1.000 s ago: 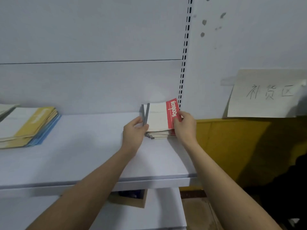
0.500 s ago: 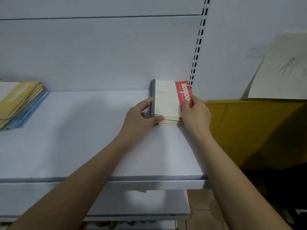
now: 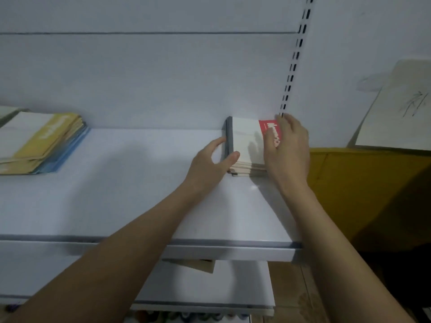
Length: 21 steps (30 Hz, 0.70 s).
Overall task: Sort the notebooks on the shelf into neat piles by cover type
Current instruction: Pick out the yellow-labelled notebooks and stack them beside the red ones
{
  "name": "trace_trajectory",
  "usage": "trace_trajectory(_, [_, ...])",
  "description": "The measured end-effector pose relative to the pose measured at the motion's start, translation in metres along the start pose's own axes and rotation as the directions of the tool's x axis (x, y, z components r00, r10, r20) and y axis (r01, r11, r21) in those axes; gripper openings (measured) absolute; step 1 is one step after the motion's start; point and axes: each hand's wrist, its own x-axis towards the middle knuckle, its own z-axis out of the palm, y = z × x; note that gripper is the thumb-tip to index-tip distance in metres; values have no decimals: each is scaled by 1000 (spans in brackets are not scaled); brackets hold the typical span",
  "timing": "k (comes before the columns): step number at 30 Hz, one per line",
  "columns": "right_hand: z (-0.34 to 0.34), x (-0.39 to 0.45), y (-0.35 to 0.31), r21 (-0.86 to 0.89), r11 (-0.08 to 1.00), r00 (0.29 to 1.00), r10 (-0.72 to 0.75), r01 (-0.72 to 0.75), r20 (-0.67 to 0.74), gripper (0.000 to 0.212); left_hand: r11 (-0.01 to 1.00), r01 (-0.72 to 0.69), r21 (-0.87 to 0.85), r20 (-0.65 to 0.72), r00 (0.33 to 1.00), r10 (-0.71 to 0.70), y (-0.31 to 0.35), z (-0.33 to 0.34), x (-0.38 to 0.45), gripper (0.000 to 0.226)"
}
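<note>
white shelf (image 3: pixel 140 194) | small notebook pile (image 3: pixel 245 145) centre-right against back wall, red cover strip, white lettering unreadable | left hand (image 3: pixel 210 164) grips pile's left edge | right hand (image 3: pixel 288 148) curled over its right side | yellow-blue notebook pile (image 3: pixel 42 141) far left | paper sign (image 3: pixel 401 108) upper right, handwriting partly cut off

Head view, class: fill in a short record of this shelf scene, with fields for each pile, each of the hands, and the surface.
surface: white shelf, backed by a white panel
right pile: small notebooks, white cover with red band and grey spine, at the shelf's back right corner
left pile: larger notebooks, yellow and blue covers, by the left edge
left hand: thumb over the small pile's front left corner, fingers along its spine side
right hand: laid over the red band, cupping the pile's right side
below: a lower shelf
</note>
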Motion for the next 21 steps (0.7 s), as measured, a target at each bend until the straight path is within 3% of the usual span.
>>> trace_trajectory(2, [0, 1, -29, 79, 987, 973, -151, 139, 173, 45, 967, -21, 253, 16, 1000, 18, 0, -26, -4, 66])
trace_trajectory(4, [4, 2, -69, 148, 973, 912, -220, 179, 346, 47, 849, -31, 528, 20, 999, 24, -2, -74, -11, 63])
trace_trajectory(7, [18, -3, -136, 183, 955, 828, -294, 234, 478, 50, 720, 25, 694, -44, 999, 8, -15, -169, -20, 59])
trace_trajectory(14, [96, -48, -283, 178, 923, 666, -371, 341, 647, 51, 593, 270, 759, -226, 963, -149, -65, -372, -69, 65])
trace_trajectory(21, [193, -102, -387, 73, 931, 548, -272, 357, 791, 57, 841, 237, 487, -195, 968, -160, -118, -480, -99, 57])
